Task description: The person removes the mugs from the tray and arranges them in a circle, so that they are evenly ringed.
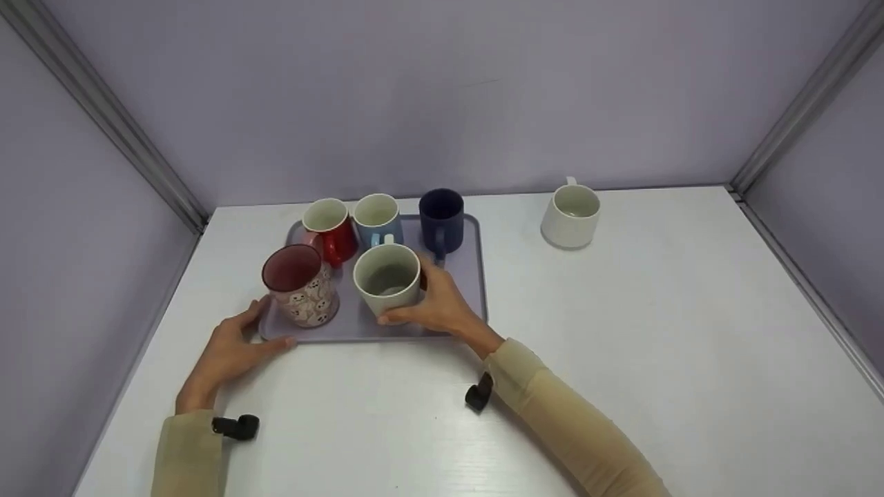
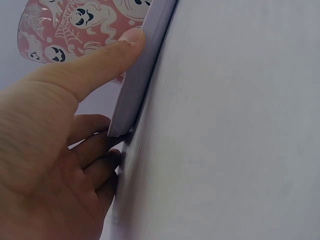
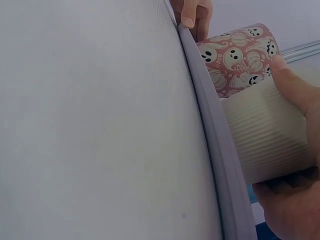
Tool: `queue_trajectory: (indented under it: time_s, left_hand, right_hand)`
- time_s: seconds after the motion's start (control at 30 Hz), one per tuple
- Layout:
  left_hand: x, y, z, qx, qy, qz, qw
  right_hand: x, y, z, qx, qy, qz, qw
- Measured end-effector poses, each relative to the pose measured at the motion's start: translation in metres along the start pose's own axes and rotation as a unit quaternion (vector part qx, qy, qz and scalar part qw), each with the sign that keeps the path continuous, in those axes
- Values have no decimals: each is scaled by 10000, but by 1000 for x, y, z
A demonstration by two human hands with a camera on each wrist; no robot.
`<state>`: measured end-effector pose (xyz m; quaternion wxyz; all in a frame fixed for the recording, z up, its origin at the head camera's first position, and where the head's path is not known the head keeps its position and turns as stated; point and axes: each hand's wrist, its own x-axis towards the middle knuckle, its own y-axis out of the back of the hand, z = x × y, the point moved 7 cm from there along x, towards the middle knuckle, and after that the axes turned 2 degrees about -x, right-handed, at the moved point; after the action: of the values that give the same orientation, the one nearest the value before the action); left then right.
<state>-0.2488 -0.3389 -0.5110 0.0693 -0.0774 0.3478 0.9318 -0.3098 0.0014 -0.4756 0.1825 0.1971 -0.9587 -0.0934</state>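
My right hand grips a white ribbed mug around its side, over the front middle of the purple tray; its handle points away from me. Whether its base touches the tray I cannot tell. At the tray's front left corner, my left hand holds the edge, thumb on the front rim and fingers around the left side. Just inside that corner stands a pink ghost-patterned mug. Behind it on the tray are a red mug, a light blue mug and a dark blue mug.
Another white mug stands upright on the white table, right of the tray near the back wall. Grey-purple panels enclose the table at the left, back and right.
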Motion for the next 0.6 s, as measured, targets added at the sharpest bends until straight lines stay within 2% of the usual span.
queue_trajectory:
  time_s: [0.33, 0.6]
  left_hand:
    - [-1, 1, 0, -9, 103, -33, 9999]
    - [0, 1, 2, -36, -66, -36, 10000]
  right_hand:
    - [1, 0, -2, 91, -84, 141, 9998]
    - [1, 2, -1, -28, -160, 217, 9996]
